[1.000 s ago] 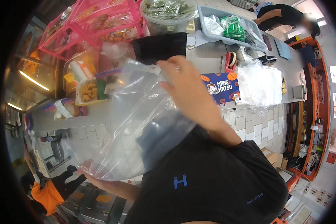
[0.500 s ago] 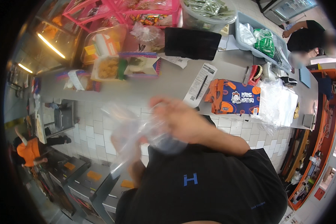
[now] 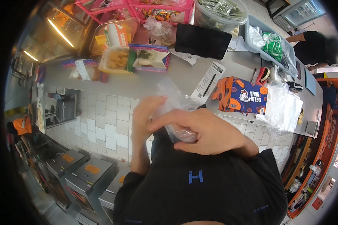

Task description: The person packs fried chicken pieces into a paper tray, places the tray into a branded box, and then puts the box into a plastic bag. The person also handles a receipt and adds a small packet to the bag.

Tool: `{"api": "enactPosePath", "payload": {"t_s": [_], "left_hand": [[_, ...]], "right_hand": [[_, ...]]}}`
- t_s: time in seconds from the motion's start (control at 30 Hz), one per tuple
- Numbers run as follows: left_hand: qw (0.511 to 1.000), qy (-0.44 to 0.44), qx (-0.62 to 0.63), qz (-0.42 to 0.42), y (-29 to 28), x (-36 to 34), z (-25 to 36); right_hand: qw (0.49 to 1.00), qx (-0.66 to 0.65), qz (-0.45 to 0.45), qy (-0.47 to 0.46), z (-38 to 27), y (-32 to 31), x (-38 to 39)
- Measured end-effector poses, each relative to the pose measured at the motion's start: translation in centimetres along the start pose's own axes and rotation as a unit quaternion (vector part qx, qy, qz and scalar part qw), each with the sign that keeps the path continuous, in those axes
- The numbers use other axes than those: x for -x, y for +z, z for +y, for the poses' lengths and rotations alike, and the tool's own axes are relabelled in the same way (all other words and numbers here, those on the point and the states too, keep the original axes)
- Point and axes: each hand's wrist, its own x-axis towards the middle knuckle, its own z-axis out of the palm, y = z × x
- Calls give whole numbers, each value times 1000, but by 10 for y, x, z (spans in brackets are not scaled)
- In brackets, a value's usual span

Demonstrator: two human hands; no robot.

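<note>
As both hands (image 3: pixel 176 125) close, the clear plastic bag (image 3: pixel 172 99) sits between.

Seen from above, a person in a black shirt holds a crumpled clear plastic bag (image 3: pixel 175 107) between both hands close to the chest, the left hand (image 3: pixel 144 120) gripping its left side and the right hand (image 3: pixel 204 131) closed over it. Beyond the hands runs a grey counter (image 3: pixel 146 84) with an orange and blue box (image 3: pixel 241 96), a paper receipt (image 3: pixel 209 81), a stack of clear bags (image 3: pixel 283 108) and open food boxes (image 3: pixel 137 59).
</note>
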Motion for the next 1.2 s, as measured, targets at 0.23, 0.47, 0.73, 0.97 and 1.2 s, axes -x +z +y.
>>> {"api": "enactPosePath", "payload": {"t_s": [0.23, 0.47, 0.73, 0.97, 1.2], "left_hand": [[949, -107, 297, 10, -27, 32, 79], [934, -176, -135, 281, -48, -6, -44], [927, -371, 23, 52, -54, 29, 32], [877, -441, -190, -17, -41, 10, -25], [898, -401, 155, -90, -64, 57, 0]], "right_hand": [[798, 385, 459, 68, 31, -88, 7], [951, -209, -228, 27, 13, -34, 42], [709, 444, 534, 121, 48, -120, 33], [818, 534, 175, 125, 18, -6, 24], [936, 313, -149, 65, 112, 76, -37]]}}
